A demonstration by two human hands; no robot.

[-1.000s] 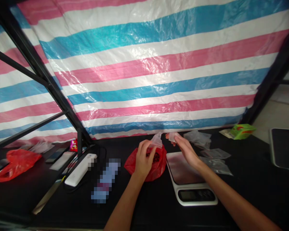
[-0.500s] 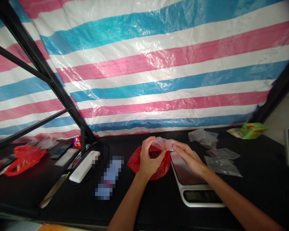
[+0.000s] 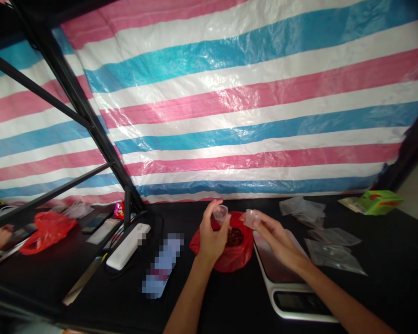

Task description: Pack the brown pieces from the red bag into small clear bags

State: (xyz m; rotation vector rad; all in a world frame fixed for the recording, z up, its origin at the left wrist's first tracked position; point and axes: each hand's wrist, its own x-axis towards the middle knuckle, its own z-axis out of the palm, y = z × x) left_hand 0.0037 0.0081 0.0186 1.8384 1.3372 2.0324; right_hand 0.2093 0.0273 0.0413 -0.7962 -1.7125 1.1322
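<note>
Striped tarp behind a black counter (image 3: pixel 386 260). Left hand (image 3: pixel 211 236) and right hand (image 3: pixel 275 236) each pinch one side of a small clear bag (image 3: pixel 235 215), stretched nine-to-three above the red bag (image 3: pixel 235 253), its opening facing six o'clock.

Red bag (image 3: pixel 226 260), pink-blue-white striped tarp (image 3: pixel 251 116), green box (image 3: pixel 379 202)

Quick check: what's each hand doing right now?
Left hand: pinching a small clear plastic bag.
Right hand: pinching the other end of it.
</note>
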